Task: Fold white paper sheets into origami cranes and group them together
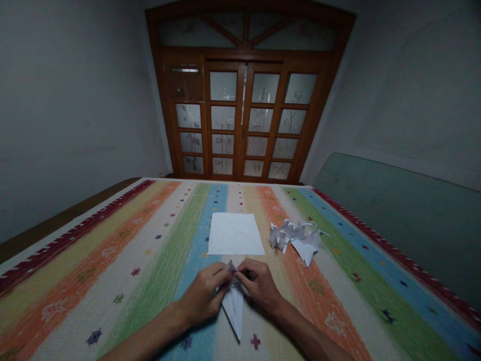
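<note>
My left hand (203, 296) and my right hand (259, 286) meet low in the middle of the view, fingertips pinching the top of a folded white paper piece (234, 313). Its long pointed end hangs towards me and rests near the striped cloth (165, 281). Part of the fold is hidden by my fingers. Just beyond my hands lies a flat square of white paper (235, 234), faintly creased. To its right sits a small heap of folded white paper cranes (296, 239).
The striped cloth covers a large table or bed, with a red patterned border along both sides. A dark green panel (398, 225) leans by the right side. Wooden glazed doors (240, 110) stand beyond the far edge, between grey walls.
</note>
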Tool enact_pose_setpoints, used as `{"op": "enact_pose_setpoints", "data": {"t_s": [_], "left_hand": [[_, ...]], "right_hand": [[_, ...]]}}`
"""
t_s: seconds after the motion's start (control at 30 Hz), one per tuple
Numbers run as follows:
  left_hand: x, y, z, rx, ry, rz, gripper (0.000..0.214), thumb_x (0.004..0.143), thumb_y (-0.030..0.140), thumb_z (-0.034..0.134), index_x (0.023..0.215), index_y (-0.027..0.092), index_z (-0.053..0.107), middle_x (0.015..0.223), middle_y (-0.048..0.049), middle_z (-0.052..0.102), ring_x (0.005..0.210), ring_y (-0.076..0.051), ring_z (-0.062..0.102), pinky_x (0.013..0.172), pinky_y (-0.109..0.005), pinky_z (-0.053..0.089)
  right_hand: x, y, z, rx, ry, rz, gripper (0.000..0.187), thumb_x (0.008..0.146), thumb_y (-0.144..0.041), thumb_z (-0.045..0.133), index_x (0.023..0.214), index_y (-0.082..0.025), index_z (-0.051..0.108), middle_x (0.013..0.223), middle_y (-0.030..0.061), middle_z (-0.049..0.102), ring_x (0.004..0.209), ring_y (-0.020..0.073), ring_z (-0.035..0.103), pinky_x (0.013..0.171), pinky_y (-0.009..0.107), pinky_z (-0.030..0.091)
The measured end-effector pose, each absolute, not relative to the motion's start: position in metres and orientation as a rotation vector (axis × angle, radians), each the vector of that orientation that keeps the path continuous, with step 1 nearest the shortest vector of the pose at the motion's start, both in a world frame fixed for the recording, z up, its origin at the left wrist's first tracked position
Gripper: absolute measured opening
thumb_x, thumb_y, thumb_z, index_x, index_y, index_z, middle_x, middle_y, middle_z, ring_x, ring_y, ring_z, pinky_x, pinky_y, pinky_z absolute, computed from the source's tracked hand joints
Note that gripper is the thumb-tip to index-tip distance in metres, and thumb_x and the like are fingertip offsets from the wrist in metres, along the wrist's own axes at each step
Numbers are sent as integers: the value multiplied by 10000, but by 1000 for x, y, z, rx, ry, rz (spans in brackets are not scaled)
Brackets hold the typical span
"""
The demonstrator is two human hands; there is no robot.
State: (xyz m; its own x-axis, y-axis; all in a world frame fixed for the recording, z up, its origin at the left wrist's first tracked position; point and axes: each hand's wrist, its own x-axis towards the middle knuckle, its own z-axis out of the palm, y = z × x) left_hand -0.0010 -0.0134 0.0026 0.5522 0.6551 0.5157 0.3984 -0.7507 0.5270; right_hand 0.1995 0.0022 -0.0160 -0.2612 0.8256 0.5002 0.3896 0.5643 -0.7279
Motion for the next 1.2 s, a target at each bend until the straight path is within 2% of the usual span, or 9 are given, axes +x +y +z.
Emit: {"op": "enact_pose_setpoints", "data": {"t_s": [0.07, 0.2, 0.23, 0.3, 0.4, 0.83, 1.0, 1.2], "left_hand": [[3, -14, 3, 2323, 914, 1170, 119, 891, 120, 576, 974, 205, 581, 910, -55, 668, 839, -200, 631, 750, -297, 501], [13, -11, 7, 1948, 1026, 1389, 329, 872, 201, 671, 1176, 214, 544, 902, -22, 697, 786, -177, 669, 756, -294, 539], [15, -11, 10, 1918, 1047, 1372, 277, 870, 216, 682, 1129, 210, 585, 863, -14, 702, 759, -175, 672, 736, -287, 536], [18, -12, 15, 1939, 1088, 1311, 62, 881, 250, 679, 918, 201, 677, 797, -15, 711, 734, -177, 673, 705, -278, 517], [18, -15, 20, 1957, 1119, 1278, 184, 894, 286, 664, 742, 194, 715, 755, -29, 731, 728, -187, 684, 702, -282, 502], [16, -14, 25, 1744, 1146, 1229, 245, 860, 368, 661, 749, 186, 782, 775, -67, 783, 756, -230, 723, 735, -316, 560], [16, -13, 27, 1670, 1177, 1253, 297, 847, 410, 677, 689, 169, 747, 687, -41, 736, 678, -200, 679, 675, -286, 538], [17, -10, 20, 1588, 1198, 1274, 329, 827, 432, 684, 643, 160, 672, 639, -13, 659, 634, -172, 612, 606, -254, 484]], "right_hand": [[199, 1, -16, -981, -1869, 581, 158, 870, -204, 646, 729, -167, 706, 689, 34, 703, 613, 150, 620, 591, 235, 440], [198, -1, -16, -910, -1911, 537, 152, 890, -198, 629, 762, -172, 706, 723, 43, 714, 651, 159, 639, 630, 245, 458], [198, -1, -16, -889, -1920, 526, 149, 895, -193, 620, 778, -173, 709, 735, 47, 716, 665, 162, 644, 640, 247, 463], [198, -2, -16, -863, -1925, 512, 146, 900, -182, 603, 805, -171, 713, 742, 50, 712, 668, 162, 643, 638, 246, 465], [198, -2, -16, -882, -1934, 513, 140, 893, -175, 599, 808, -165, 709, 717, 43, 693, 627, 154, 618, 604, 239, 450], [201, -2, -18, -1036, -1983, 616, 61, 837, -148, 674, 802, -184, 708, 753, 31, 716, 691, 169, 648, 667, 249, 474], [200, -2, -17, -1012, -2039, 592, 116, 808, -76, 676, 846, -185, 689, 796, 32, 702, 730, 174, 640, 681, 250, 469], [197, -2, -20, -969, -2058, 530, 185, 839, -36, 620, 933, -190, 663, 881, 52, 701, 813, 191, 638, 749, 277, 478]]}}
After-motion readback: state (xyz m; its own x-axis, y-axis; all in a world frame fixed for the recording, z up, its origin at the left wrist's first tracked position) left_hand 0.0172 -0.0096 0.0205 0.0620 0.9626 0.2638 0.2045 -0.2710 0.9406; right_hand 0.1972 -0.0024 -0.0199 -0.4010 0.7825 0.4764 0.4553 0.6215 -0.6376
